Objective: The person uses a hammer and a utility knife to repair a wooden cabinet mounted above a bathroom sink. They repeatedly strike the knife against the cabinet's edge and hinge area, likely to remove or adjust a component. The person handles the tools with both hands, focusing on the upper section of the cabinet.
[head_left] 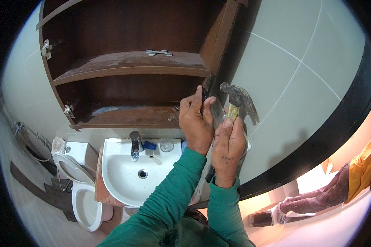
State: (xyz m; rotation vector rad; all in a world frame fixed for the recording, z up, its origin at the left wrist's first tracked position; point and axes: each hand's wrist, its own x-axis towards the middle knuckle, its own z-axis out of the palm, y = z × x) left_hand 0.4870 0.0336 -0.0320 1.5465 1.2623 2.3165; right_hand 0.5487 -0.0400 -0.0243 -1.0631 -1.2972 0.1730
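Observation:
My right hand [228, 144] is closed around the handle of a claw hammer [240, 98], its head raised beside the cabinet's right edge. The metal head is worn, and yellow shows on the handle just below it. My left hand [196, 123] is against the lower right side of the dark brown wall cabinet [132, 73]. Its index finger points up and its thumb stands apart. A narrow, dark, flat piece like a blade [206, 85] shows by these fingertips, at the cabinet's side edge. Its lower part is hidden by my hand.
Hinges [46, 49] sit on the cabinet's left side; a loose metal hinge [158, 52] lies on its dusty shelf. Below are a white washbasin [123, 181] with a tap [135, 145], and a toilet [86, 206]. At right, beyond a dark frame [313, 164], is another person [338, 185].

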